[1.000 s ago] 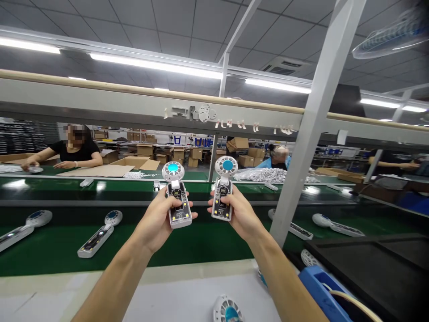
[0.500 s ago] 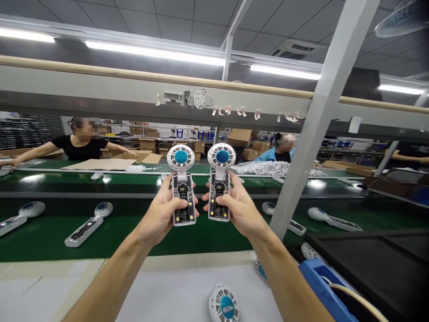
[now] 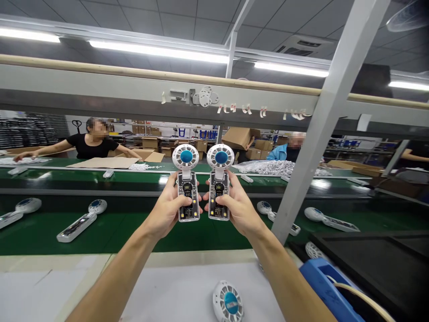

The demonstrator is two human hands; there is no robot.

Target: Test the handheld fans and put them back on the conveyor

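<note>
Two small handheld fans are held upright side by side over the green belt. My left hand [image 3: 168,205] is closed around the left handheld fan [image 3: 185,156], its thumb pressed on the front of the handle. Around the right handheld fan [image 3: 220,156] my right hand [image 3: 238,203] is wrapped, thumb likewise on the handle front. Each fan has a round white head with a blue centre and a clear-cased handle showing a dark circuit board. The fans stand slightly apart. My fingers behind the handles are partly hidden.
More handheld fans lie on the green conveyor belt [image 3: 140,239], one [image 3: 78,226] at left and one [image 3: 330,219] at right. A loose fan head [image 3: 228,302] rests on the white worktop [image 3: 174,290]. A slanted metal post [image 3: 321,120] and blue holder [image 3: 326,286] stand right. Co-workers sit opposite.
My hands have brought the two fans slightly closer together. The fans on the near belt have shifted a little left in view. A co-worker across the belt has turned and moved an arm.
</note>
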